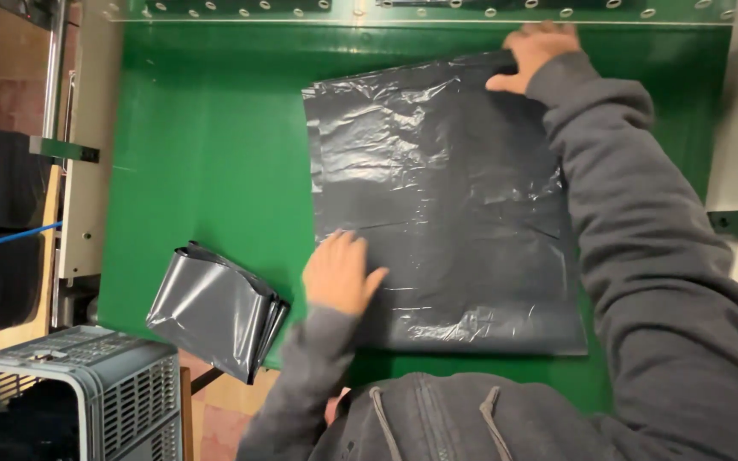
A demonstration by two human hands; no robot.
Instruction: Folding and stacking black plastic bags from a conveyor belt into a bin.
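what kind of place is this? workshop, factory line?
Probably a small factory or packing station for plastic bags. A green work table sits under a bolted metal rail. The left hand and right hand flatten a black plastic sheet; a folded grey bag stack and a grey crate are beside it.

The left hand (340,275) lies flat at the near left, palm down, fingers spread. The right arm stretches far across (grey sleeve to the wrist), its right hand (533,53) at the far edge, fingers curled downward.
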